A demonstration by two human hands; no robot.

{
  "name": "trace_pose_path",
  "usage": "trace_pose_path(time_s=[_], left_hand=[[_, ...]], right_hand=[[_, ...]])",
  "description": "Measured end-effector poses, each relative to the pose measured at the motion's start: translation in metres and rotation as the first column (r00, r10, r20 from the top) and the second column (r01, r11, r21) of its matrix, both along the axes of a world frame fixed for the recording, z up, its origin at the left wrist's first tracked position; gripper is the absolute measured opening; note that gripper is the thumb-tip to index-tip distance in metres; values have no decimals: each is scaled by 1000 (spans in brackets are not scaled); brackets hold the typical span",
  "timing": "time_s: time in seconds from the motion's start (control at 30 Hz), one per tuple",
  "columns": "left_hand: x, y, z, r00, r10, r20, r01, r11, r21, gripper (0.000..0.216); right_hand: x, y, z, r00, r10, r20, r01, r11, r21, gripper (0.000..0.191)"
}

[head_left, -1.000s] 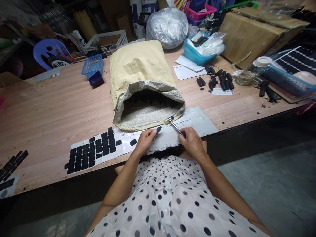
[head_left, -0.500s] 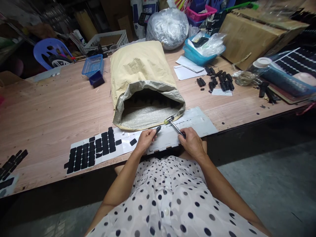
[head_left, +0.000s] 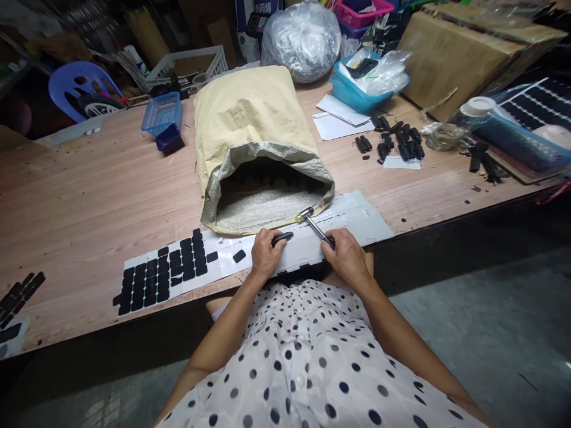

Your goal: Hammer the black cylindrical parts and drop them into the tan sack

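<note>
Our left hand (head_left: 266, 255) pinches a black piece (head_left: 282, 237); our right hand (head_left: 349, 257) grips a hammer (head_left: 316, 227). Slack grip could drop either.

Left grip (head_left: 266, 254) and right grip (head_left: 347, 255) both curled, near each other, forearms (head_left: 227, 333) angled inward

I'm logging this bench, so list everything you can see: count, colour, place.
table: one, brown, across view
sack: one, cream, centre
board: one, grey, before sack
hammer: one, silver-yellow, over board
piece: one, black, over board
pads: many, black, left front
parts: many, black, right side
left basket: one, blue, rear
bin: one, turquoise, right rear
carton: one, brown, right rear
bag: one, silvery, behind sack
chair: one, blue, left rear
crate: one, white, left rear
background clutter: uncounted, mixed, rear
dotted garment: one, white, front
left hand: one, bare, around piece
right hand: one, bare, around hammer
</note>
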State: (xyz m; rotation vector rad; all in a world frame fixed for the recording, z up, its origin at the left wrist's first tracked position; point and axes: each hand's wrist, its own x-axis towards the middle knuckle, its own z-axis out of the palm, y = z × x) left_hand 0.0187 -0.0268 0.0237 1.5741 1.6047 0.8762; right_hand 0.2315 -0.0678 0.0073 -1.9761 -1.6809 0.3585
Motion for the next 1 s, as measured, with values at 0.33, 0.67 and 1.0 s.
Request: trace_pose_path(time_s=[0.33,0.67,1.0], left_hand=[[3,-5,-4,988,-27,-151,33,999,35,16],[2,-1,-6,974,-44,-223,60,996,68,19],[-6,10,-5,980,-72,-184,75,997,11,16]], right_hand=[[1,-2,0,1000,4,11,-3,1000,-5,18],[1,-5,-6,1000,9,-20,-8,998,68,15],[-2,-14,1,990,39,-134,-38,999,9,19]])
